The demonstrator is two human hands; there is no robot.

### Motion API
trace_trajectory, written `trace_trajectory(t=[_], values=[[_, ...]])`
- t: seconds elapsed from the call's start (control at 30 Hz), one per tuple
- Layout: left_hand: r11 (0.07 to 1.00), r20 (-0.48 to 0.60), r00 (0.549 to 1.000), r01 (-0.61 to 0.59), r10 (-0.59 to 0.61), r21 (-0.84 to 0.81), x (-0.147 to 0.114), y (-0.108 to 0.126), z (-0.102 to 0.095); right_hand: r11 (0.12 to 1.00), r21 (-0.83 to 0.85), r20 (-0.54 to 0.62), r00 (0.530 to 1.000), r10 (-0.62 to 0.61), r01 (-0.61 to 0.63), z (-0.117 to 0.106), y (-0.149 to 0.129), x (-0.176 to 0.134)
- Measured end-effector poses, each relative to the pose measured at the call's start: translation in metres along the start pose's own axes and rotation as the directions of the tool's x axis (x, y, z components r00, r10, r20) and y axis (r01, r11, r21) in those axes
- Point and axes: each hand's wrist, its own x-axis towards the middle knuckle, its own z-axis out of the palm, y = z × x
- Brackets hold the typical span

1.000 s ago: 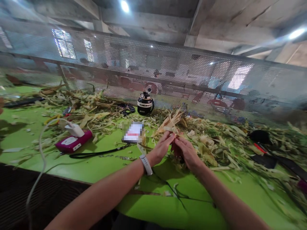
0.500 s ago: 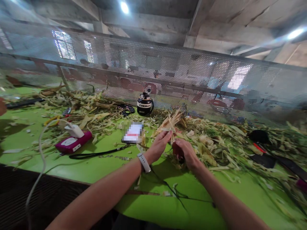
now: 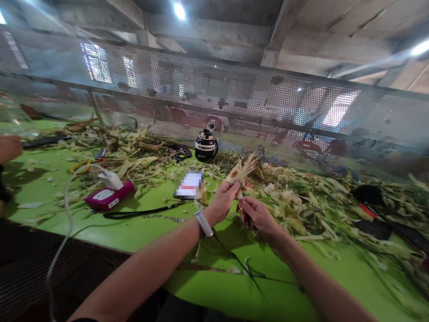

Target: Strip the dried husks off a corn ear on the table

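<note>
My left hand (image 3: 225,199) is closed around the lower part of a bundle of pale, dry corn husks (image 3: 246,167). The frayed ends of the bundle fan out up and to the right, away from me. Just to the right and a little lower, my right hand (image 3: 258,213) has thumb and fingers pinched together on a thin strip hanging from the bundle. A shadowed, reddish-dark patch shows beneath that hand, and I cannot make out what it is. On my left wrist sits a watch with a white band (image 3: 203,223).
Loose husks (image 3: 298,197) are strewn over the green table (image 3: 140,239). A phone (image 3: 188,184), a black "ENERGY" bottle (image 3: 205,146) and a magenta power strip (image 3: 110,197) with a white charger (image 3: 110,180) stand around. Behind runs a perforated metal screen (image 3: 187,89). Another person's hand (image 3: 9,149) shows at left.
The view has swung slightly left. My right fingers have drawn in to a pinch at the strip, while my left hand keeps hold of the bundle. More of the other person's hand shows.
</note>
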Motion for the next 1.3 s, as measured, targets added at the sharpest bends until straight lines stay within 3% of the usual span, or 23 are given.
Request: trace_trajectory(t=[0.17,0.33,0.57,0.7,0.8,0.9,0.97,1.03,1.07,1.1,1.2,1.23,1.3], values=[[0.994,-0.028,0.995,0.09,-0.092,-0.059,-0.001,0.004,-0.001,0.997,-0.001,0.012,0.997,0.076,-0.076,-0.006,-0.002,-0.001],[0.999,0.073,0.997,0.039,-0.041,0.025,0.0,0.005,-0.005,0.999,0.009,-0.142,0.989,0.046,-0.045,-0.019,-0.003,0.001],[0.994,0.135,0.991,-0.006,-0.009,0.108,0.001,0.002,-0.008,0.999,-0.013,-0.077,0.997,0.029,-0.03,-0.01,-0.005,0.002],[0.991,0.113,0.993,0.014,-0.029,0.136,0.006,0.005,-0.015,0.999,-0.041,-0.054,0.999,0.009,-0.011,-0.009,-0.004,0.001],[0.986,0.107,0.993,0.025,-0.043,0.167,0.011,0.007,-0.02,0.994,-0.108,-0.002,1.0,0.02,-0.02,-0.011,-0.004,0.0],[0.975,0.124,0.99,0.045,-0.074,0.219,0.011,0.008,-0.023,0.944,-0.325,-0.015,0.998,-0.062,0.054,-0.02,-0.009,-0.004],[0.953,0.168,0.976,0.083,-0.136,0.292,0.009,0.009,-0.021,0.844,-0.512,-0.159,0.948,-0.275,0.159,-0.031,-0.016,-0.006],[0.917,0.227,0.947,0.132,-0.229,0.377,0.004,0.011,-0.018,0.757,-0.617,-0.35,0.787,-0.509,0.216,-0.041,-0.024,-0.008],[0.898,0.251,0.928,0.153,-0.273,0.412,0.001,0.011,-0.016,0.753,-0.618,-0.398,0.736,-0.548,0.226,-0.045,-0.027,-0.007],[0.883,0.272,0.913,0.163,-0.304,0.439,-0.002,0.011,-0.013,0.778,-0.585,-0.41,0.744,-0.528,0.23,-0.047,-0.028,-0.006],[0.87,0.332,0.883,0.152,-0.332,0.468,-0.007,0.007,-0.008,0.935,-0.326,-0.273,0.933,-0.234,0.139,-0.044,-0.028,-0.002],[0.872,0.354,0.873,0.145,-0.335,0.469,-0.008,0.005,-0.008,0.97,-0.229,-0.215,0.967,-0.134,0.083,-0.041,-0.026,0.0],[0.874,0.389,0.855,0.139,-0.343,0.466,-0.008,0.0,-0.008,0.996,-0.083,-0.165,0.986,-0.027,0.014,-0.035,-0.021,0.002]])
